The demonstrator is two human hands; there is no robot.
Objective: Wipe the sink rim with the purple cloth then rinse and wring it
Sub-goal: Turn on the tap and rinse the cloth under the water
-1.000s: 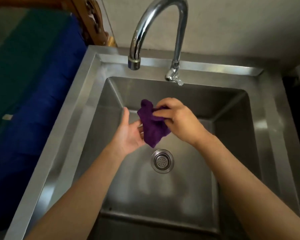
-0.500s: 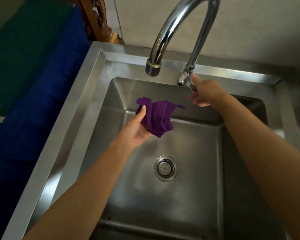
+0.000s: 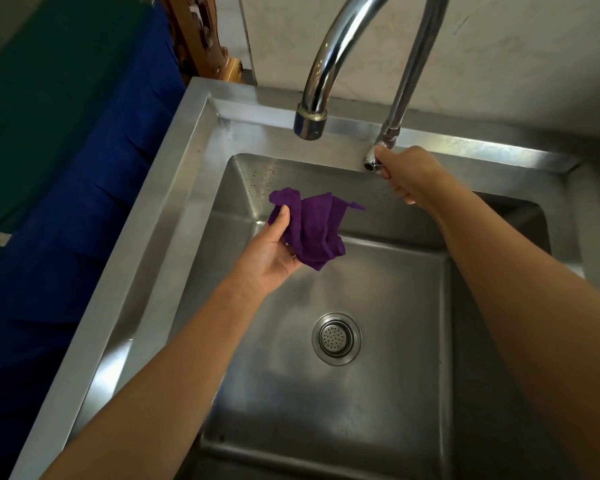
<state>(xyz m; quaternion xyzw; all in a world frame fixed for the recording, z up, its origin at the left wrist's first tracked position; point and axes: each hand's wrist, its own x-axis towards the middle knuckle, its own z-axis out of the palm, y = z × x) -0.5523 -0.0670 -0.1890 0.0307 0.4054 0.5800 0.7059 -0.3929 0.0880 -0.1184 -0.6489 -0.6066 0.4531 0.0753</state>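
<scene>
My left hand (image 3: pixel 274 254) holds the crumpled purple cloth (image 3: pixel 312 226) over the steel sink basin, below and a little left of the tap spout (image 3: pixel 309 124). My right hand (image 3: pixel 409 174) is closed around the tap handle (image 3: pixel 371 161) at the base of the curved chrome tap, on the back rim of the sink (image 3: pixel 174 188). No water comes out of the spout. The drain strainer (image 3: pixel 336 338) lies in the basin floor below the cloth.
A blue and green cloth-covered surface (image 3: pixel 66 168) runs along the left of the sink. A carved wooden piece (image 3: pixel 201 39) stands at the back left corner. A pale wall rises behind the tap.
My right hand let go of the cloth, rose to the tap base and closed on the handle. My left hand took the cloth alone and keeps it under the spout.
</scene>
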